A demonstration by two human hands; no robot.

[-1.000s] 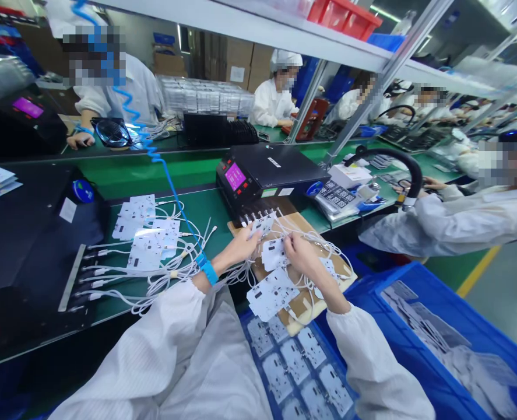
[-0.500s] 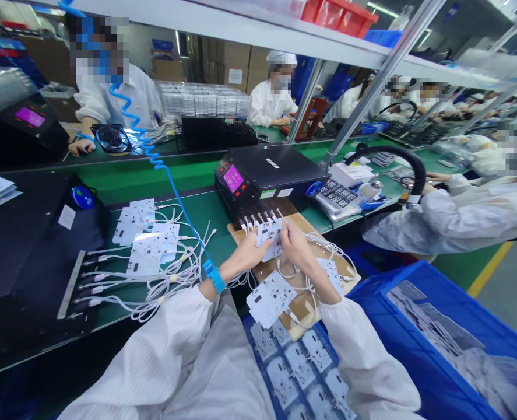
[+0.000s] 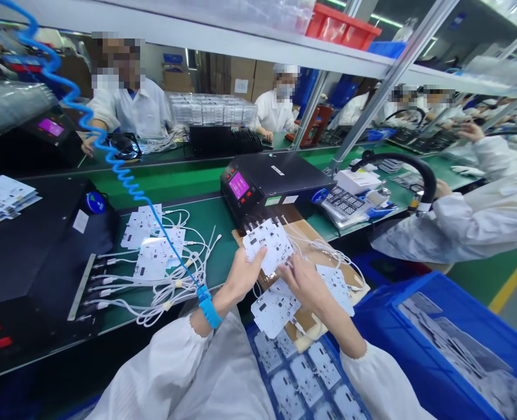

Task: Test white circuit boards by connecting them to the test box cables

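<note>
My left hand (image 3: 246, 269) grips a white circuit board (image 3: 268, 240) by its left side, thumb on top, and the board is tilted towards me. At the board's lower right edge my right hand (image 3: 304, 281) has its fingers pinched together; what lies between them is hidden. Just below my hands a second circuit board (image 3: 275, 309) rests with a white cable plug (image 3: 299, 328) at its lower edge. To the right, another board (image 3: 334, 286) lies on the brown work mat (image 3: 308, 230), partly behind my right hand. A blue wristband (image 3: 209, 306) circles my left wrist.
A black test box (image 3: 280, 181) with a lit screen stands behind the mat. More boards and white cables (image 3: 175, 291) lie on the left by another black box (image 3: 35, 245). A tray of boards (image 3: 299, 373) is below, a blue bin (image 3: 415, 338) right. Co-workers sit around.
The held board has come nearer and now shows more of its face. My right hand has shifted down to its lower right edge. The view has shifted slightly.
</note>
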